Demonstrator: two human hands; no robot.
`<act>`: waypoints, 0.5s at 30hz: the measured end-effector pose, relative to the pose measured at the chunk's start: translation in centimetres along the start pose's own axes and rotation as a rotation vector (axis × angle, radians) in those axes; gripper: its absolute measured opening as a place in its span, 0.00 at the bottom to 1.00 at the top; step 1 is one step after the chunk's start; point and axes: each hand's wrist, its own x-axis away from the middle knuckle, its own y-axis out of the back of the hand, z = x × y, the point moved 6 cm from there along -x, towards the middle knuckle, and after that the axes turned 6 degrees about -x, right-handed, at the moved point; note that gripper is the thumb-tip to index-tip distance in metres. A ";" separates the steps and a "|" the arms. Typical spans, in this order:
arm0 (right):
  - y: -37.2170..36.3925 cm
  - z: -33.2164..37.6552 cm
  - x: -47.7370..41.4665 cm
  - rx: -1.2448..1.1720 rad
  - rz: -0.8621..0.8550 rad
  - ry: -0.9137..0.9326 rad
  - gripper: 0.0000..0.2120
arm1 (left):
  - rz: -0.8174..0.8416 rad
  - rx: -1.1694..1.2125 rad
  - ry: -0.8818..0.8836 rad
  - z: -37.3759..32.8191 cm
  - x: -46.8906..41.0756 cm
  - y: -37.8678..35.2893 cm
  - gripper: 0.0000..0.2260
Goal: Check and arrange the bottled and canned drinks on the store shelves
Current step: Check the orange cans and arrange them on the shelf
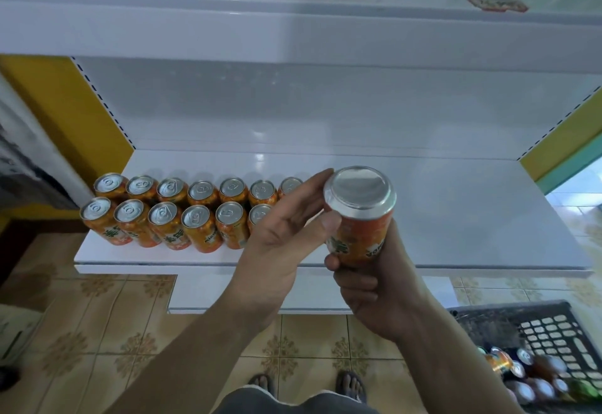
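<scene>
An orange drink can (360, 218) is held upside down above the front of the white shelf (456, 218), its plain silver base facing me. My right hand (374, 286) grips its lower end from below. My left hand (286, 224) pinches it near the base rim with thumb and fingers. Two rows of matching orange cans (169, 211) stand upright on the shelf's left part, pull tabs up. My left hand hides the right ends of both rows.
A dark plastic crate (553, 329) at the lower right holds several mixed cans (521, 371). A second white shelf (293, 32) hangs above. Yellow side panels (65, 114) flank the shelf. Tiled floor (97, 332) and my sandalled feet (306, 384) are below.
</scene>
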 end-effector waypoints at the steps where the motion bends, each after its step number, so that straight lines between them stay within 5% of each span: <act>1: 0.1 -0.1 0.0 0.000 0.007 0.001 0.32 | -0.001 -0.002 -0.006 0.0 0.1 0.0 0.21; 15: 1.4 -0.2 -0.8 -0.051 0.063 0.013 0.26 | -0.003 0.032 -0.025 0.0 0.0 -1.7 0.18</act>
